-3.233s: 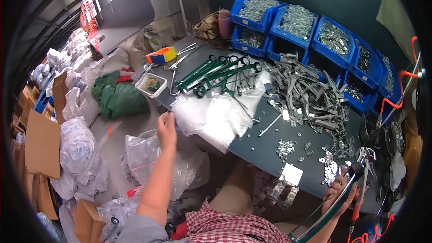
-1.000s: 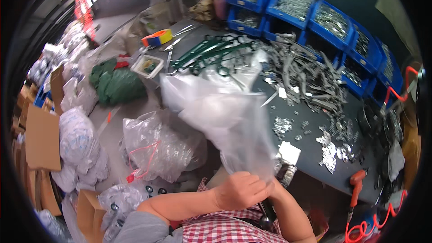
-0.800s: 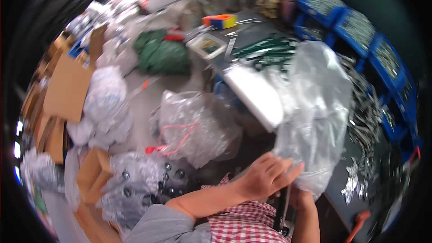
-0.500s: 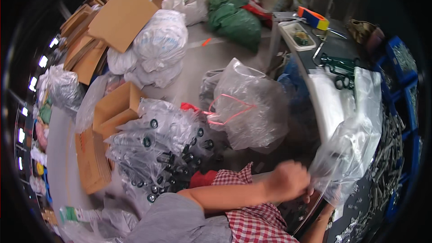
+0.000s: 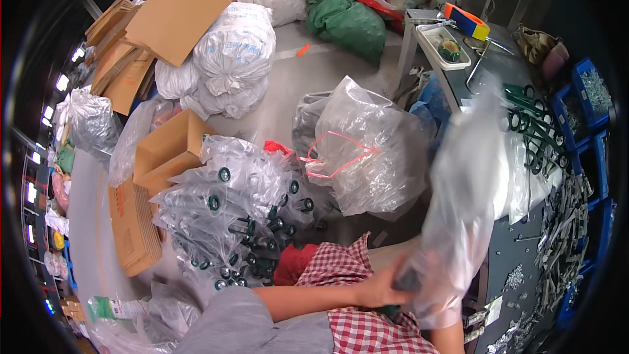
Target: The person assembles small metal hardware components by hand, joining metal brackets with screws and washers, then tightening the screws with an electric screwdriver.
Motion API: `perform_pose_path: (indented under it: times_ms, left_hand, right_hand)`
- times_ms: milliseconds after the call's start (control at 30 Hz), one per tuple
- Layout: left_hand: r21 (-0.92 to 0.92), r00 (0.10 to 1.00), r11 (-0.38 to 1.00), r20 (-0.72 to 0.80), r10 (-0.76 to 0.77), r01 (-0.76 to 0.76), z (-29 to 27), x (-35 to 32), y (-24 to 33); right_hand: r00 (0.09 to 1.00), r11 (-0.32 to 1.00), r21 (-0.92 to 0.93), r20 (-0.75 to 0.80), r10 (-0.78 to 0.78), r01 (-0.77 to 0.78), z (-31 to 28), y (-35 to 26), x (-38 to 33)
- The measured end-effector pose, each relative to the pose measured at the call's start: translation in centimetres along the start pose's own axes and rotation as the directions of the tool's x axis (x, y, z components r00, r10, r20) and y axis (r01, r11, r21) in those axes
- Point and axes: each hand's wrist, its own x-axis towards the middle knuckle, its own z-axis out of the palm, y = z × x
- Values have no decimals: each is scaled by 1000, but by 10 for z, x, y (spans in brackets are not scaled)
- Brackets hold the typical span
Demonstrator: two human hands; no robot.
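Apparently mid-bagging: left hand fingers pinch the mouth of the clear plastic bag held over the lap beside the grey table, right hand's grip hidden behind it; next probably needs the opening spread.

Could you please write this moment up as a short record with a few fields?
Left hand: left hand grips the lower end of a clear plastic bag
Right hand: mostly hidden behind the bag; only a forearm shows at the lower edge
Bag: blurred, held upright over the lap
Table: grey table at right, with green-handled scissors
Floor: pile of bagged green-handled tools, flattened cardboard
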Motion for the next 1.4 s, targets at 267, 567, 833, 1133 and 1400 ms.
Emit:
perform_pose_path:
  times_ms: [267,567,833,1133,1400]
  left_hand:
    - [39,297,976,-955,-28,216,-183,-45,-9]
    - [-118,64,597,-960,-274,793,-380,-158,-39]
    - [960,870,271,-196,453,75,-124,153,38]
    - [812,731,-136,572,372,-567,175,384,28]
    - [665,844,529,342,413,-528,159,346,89]
  right_hand:
    - [958,775,-563,182,-221,286,16,52,-34]
    - [937,862,-485,-208,-279,149,-58,60,-74]
    - [824,845,-533,-465,-323,31,-98,73,-114]
    - [738,949,-314,-633,-234,31,-98,84,-121]
    - [721,947,-316,-645,-255,52,-99,82,-128]
